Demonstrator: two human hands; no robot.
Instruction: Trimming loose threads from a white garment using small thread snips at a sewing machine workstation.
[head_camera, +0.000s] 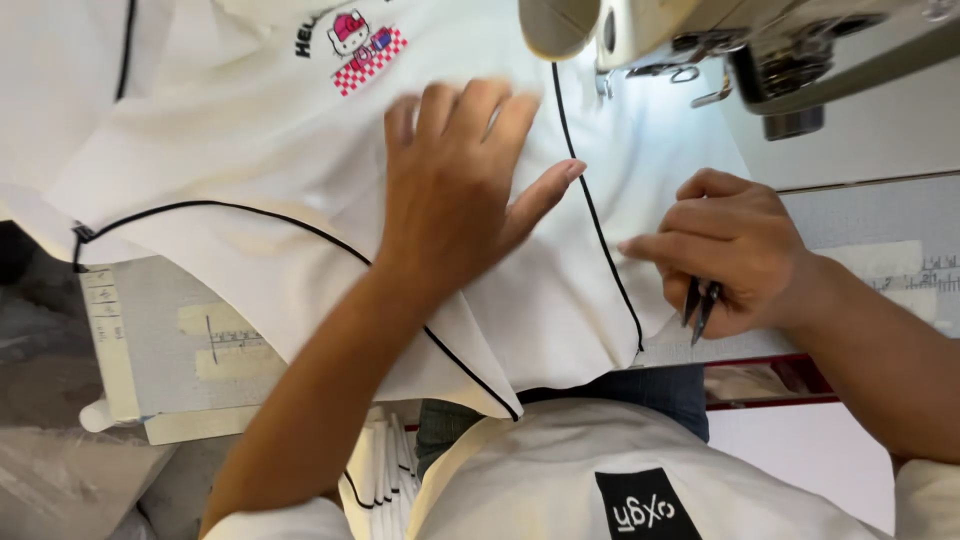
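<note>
White knit fabric, a garment panel (300, 150) edged with thin black piping (600, 230), lies spread over the sewing table (150, 340) and drapes off its near edge toward the person's lap. It looks soft, light and limp, likely to slide and pucker under a push, so pressing it flat with a wide palm or pinching near the stiffer piped edge seems the surest hold. Left hand (450, 200) lies open on the cloth, fingers spread and flat, grasping nothing. Right hand (725, 250) rests just beside the piped edge, loosely curled, forefinger stretched toward the piping, with small dark thread snips (700, 305) tucked under the palm. A pink and red checked cartoon print (362, 45) sits on the far part of the cloth. Above the right hand hangs the sewing machine head (760, 50), grey metal and hard-edged. The table top is pale, with paper measuring strips taped to it.
</note>
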